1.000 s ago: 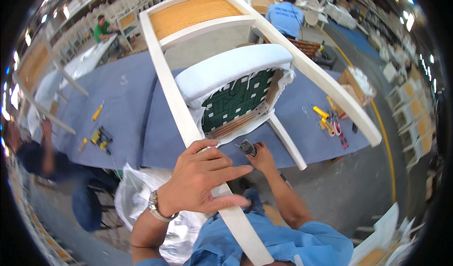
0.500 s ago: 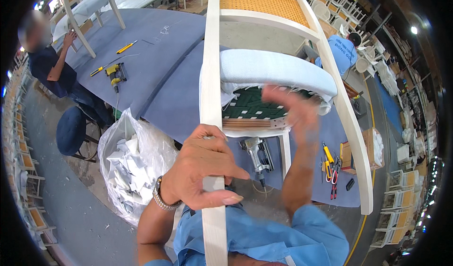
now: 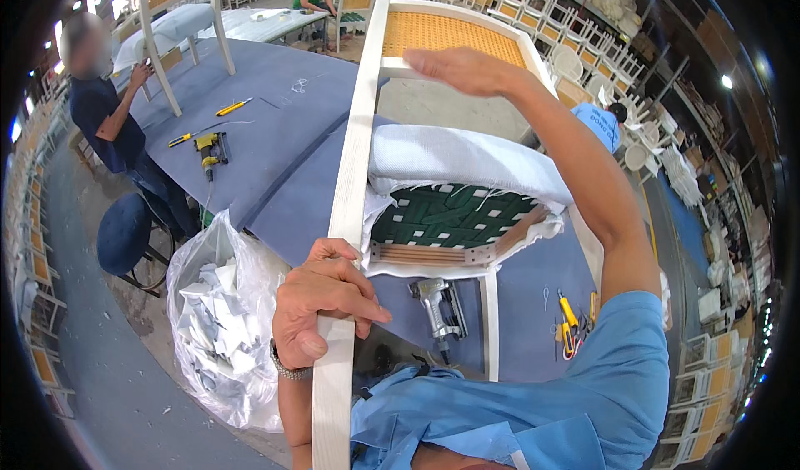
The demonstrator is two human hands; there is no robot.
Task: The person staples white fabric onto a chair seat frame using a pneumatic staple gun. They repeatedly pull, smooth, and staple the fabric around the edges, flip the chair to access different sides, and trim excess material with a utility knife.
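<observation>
A white wooden chair (image 3: 357,153) lies tipped on the table, its cane back panel (image 3: 454,32) pointing away from me. The padded seat (image 3: 462,152) is covered in pale fabric, with frayed edges hanging around the dark green webbing (image 3: 442,224) underneath. My left hand (image 3: 329,299) is closed around the long left chair leg, thumb and fingers on either side. Farther off, my right hand (image 3: 467,70) reaches across with flat, stretched fingers, its tips at the rail below the cane panel; contact there is hard to judge. My right forearm hides part of the frame's right side.
A grey staple gun (image 3: 437,307) lies near the seat. Cutters and scissors (image 3: 571,328) are at right. Left, the blue-grey table (image 3: 275,74) bears a yellow staple gun (image 3: 207,153) and knives. A clear bag of scraps (image 3: 221,320) stands below. A co-worker (image 3: 112,112) handles another chair.
My right hand has moved from beside the seat's underside up and away to the back rail. The chair and my left hand sit lower and farther left in view.
</observation>
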